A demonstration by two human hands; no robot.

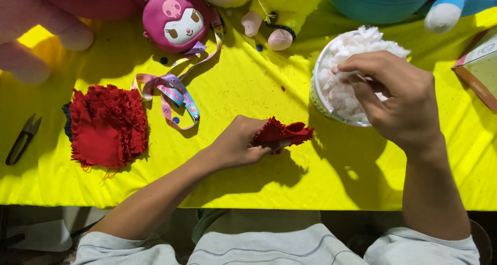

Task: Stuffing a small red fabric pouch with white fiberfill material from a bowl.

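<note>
My left hand (239,143) holds a small red fabric pouch (283,133) with frayed edges just above the yellow table cover (248,89). My right hand (396,99) reaches into a white bowl (317,91) full of white stuffing (347,50), fingers pinching a tuft of it. The bowl stands to the right of the pouch.
A stack of red frayed fabric squares (106,125) lies at the left, with small black snips (23,138) beside it. A pink round plush purse (177,19) with a patterned strap (173,91), pink, yellow and blue plush toys line the back. A cardboard box (479,63) sits at the right edge.
</note>
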